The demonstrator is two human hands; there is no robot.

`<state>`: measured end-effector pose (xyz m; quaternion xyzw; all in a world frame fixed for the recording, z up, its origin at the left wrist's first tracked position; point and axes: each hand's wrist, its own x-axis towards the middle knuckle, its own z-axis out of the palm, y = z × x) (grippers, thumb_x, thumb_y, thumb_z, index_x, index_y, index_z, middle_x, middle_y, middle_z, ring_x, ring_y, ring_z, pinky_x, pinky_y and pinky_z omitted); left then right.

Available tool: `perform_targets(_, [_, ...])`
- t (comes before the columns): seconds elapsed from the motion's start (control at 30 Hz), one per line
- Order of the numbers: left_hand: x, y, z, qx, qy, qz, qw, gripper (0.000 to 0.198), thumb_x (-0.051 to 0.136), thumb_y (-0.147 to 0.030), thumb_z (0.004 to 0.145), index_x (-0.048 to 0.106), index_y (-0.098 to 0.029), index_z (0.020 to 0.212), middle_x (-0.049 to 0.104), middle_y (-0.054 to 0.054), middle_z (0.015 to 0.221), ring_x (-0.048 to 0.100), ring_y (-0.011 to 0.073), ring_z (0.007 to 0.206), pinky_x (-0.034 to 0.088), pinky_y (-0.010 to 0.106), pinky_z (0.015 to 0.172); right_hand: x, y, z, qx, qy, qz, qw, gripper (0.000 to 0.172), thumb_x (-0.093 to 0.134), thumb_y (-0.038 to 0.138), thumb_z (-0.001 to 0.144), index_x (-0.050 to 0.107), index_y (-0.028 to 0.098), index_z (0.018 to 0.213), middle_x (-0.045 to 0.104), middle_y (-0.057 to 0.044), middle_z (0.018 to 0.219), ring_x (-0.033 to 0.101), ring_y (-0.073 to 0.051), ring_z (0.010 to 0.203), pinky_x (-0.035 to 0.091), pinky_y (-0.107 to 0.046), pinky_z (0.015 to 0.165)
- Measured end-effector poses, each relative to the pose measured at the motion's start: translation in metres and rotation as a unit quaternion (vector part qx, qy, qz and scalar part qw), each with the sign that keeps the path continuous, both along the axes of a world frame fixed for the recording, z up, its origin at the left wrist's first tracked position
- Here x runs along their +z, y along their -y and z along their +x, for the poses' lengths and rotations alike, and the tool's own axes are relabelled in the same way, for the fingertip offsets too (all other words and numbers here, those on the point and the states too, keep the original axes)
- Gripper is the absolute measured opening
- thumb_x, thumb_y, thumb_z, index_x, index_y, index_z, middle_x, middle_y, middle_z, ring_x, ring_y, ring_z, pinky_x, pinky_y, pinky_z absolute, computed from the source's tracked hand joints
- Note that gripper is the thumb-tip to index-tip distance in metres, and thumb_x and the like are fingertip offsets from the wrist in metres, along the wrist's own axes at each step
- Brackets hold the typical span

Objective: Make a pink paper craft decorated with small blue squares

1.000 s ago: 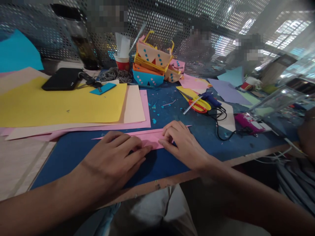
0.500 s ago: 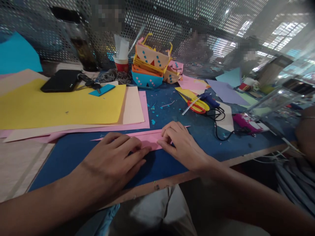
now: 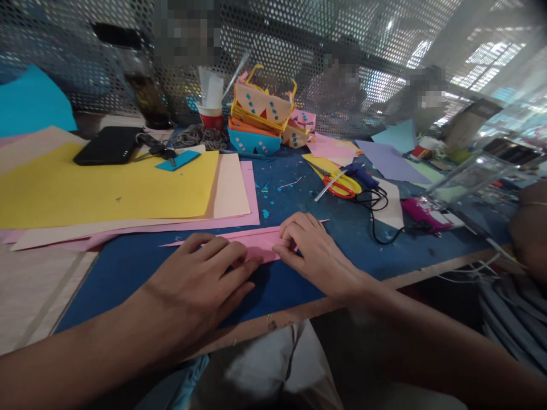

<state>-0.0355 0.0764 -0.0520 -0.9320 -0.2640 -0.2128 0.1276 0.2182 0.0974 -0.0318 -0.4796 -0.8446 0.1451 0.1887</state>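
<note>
A long pink paper strip point(image 3: 260, 242) lies on the blue mat point(image 3: 299, 199), partly folded. My left hand point(image 3: 200, 285) rests flat on its left part, fingers stretched out and pressing down. My right hand point(image 3: 310, 250) has its fingers curled, pinching the strip's fold near the middle. Both hands cover much of the strip.
A stack of yellow, beige and pink sheets point(image 3: 111, 182) lies at the left with a black phone point(image 3: 106, 145) and keys. Paper baskets point(image 3: 265, 117) and a red cup point(image 3: 212, 117) stand at the back. Scissors point(image 3: 337, 185), a glue gun point(image 3: 363, 173) with cable, and another person's arm point(image 3: 530, 228) sit right.
Both hands stay on the pink strip with almost no movement. The view has shifted slightly.
</note>
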Motion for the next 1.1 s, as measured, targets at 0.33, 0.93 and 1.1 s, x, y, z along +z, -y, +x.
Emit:
perform_targets(0.33, [-0.002, -0.001, 0.000, -0.012, 0.010, 0.011, 1.000, 0.026, 0.053, -0.022, 0.109, 0.070, -0.016, 0.127, 0.073, 0.010, 0.110, 0.063, 0.0286, 0.097, 0.045, 0.046, 0.086, -0.008, 0.004, 0.004, 0.004, -0.009, 0.050, 0.999, 0.015, 0.068, 0.030, 0.103, 0.056, 0.022, 0.103, 0.066, -0.008, 0.114, 0.060, -0.027, 0.108, 0.044, -0.043, 0.094])
perform_targets(0.93, [-0.005, -0.002, -0.001, 0.001, 0.004, 0.000, 1.000, 0.027, 0.052, -0.021, 0.108, 0.070, -0.019, 0.128, 0.074, 0.009, 0.111, 0.064, 0.0280, 0.099, 0.047, 0.045, 0.088, -0.007, 0.006, -0.009, -0.026, -0.008, 0.076, 0.997, 0.015, 0.061, 0.023, 0.087, 0.049, 0.024, 0.095, 0.065, -0.008, 0.107, 0.059, -0.028, 0.103, 0.043, -0.044, 0.091])
perform_targets(1.1, [-0.007, -0.001, -0.004, -0.008, 0.008, -0.007, 1.000, 0.032, 0.047, -0.026, 0.112, 0.066, -0.020, 0.137, 0.074, 0.009, 0.113, 0.066, 0.0278, 0.101, 0.048, 0.046, 0.088, -0.006, 0.005, -0.003, -0.013, -0.022, 0.052, 0.998, 0.017, 0.059, 0.016, 0.085, 0.049, 0.024, 0.096, 0.065, -0.008, 0.108, 0.059, -0.027, 0.105, 0.045, -0.044, 0.093])
